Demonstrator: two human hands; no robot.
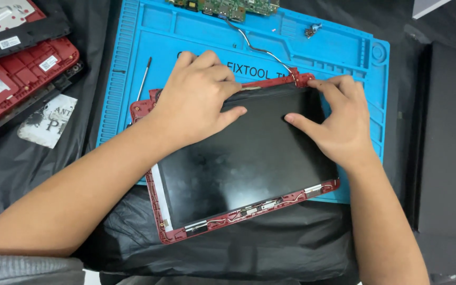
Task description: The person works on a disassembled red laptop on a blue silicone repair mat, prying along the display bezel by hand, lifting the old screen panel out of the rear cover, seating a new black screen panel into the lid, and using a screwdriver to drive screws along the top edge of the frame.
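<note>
From the head camera, a glossy black rectangular laptop display panel [249, 158] lies face up inside a red plastic lid frame [222, 221], which rests partly on a bright blue silicone repair mat [344, 58] and partly on crinkled black plastic sheeting [228, 253]. The left hand [196, 100] lies palm down over the panel's far left edge, fingers curled over the rim of the red frame and thumb stretched flat along the glass; it presses rather than grasps, though whether the fingertips hook beneath the panel cannot be told. The right hand [339, 121] sits at the far right corner, partly open, index finger pointing along the frame's top edge by a red hinge bracket [303, 79] and thumb resting on the screen. A thin grey cable [254, 46] runs from that corner to a green circuit board [228, 7] at the mat's far edge. A slim metal screwdriver [143, 79] lies on the mat just left of the frame, and a small cluster of screws [311, 30] sits near the far right. Red and black laptop casing parts [22, 68] are stacked at left; a closed black laptop [449, 137] lies at right.
</note>
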